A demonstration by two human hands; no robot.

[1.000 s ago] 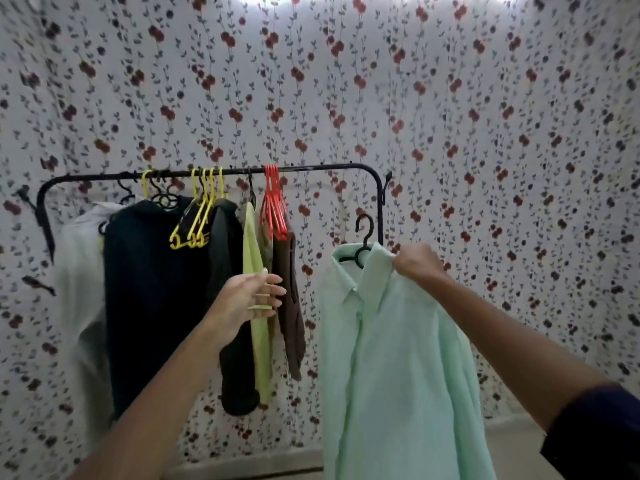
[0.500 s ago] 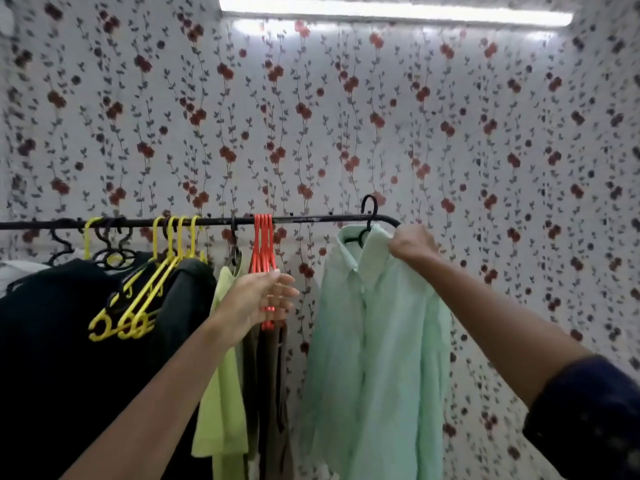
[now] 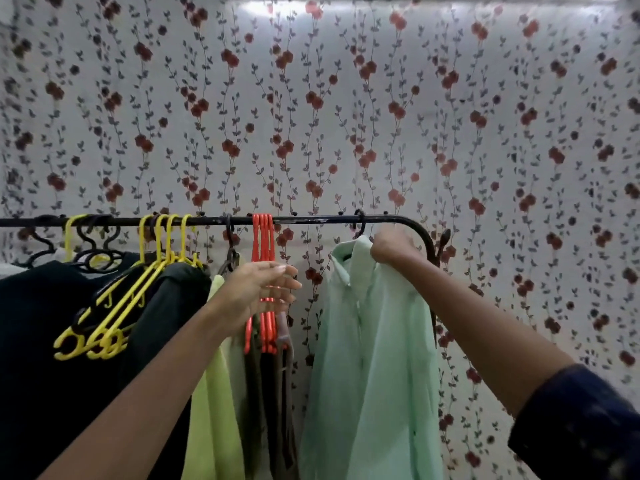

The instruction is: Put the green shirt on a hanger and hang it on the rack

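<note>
Up at the rail, our right hand (image 3: pixel 393 248) grips the shoulder of the green shirt (image 3: pixel 374 358), fingers curled into the cloth beside the collar. Our left hand (image 3: pixel 258 291) is held out with fingers straight and loose, holding nothing, in front of the orange hangers (image 3: pixel 263 237). We see the shirt's black hanger (image 3: pixel 360 221) hooked over the rack (image 3: pixel 311 220) near its right bend, with yellow hangers (image 3: pixel 114 313) and dark clothes (image 3: pixel 38 341) further left.

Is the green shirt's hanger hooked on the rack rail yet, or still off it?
On. The black hook loops over the rail near its right bend, the green shirt hanging below; the right hand grips its shoulder.
</note>
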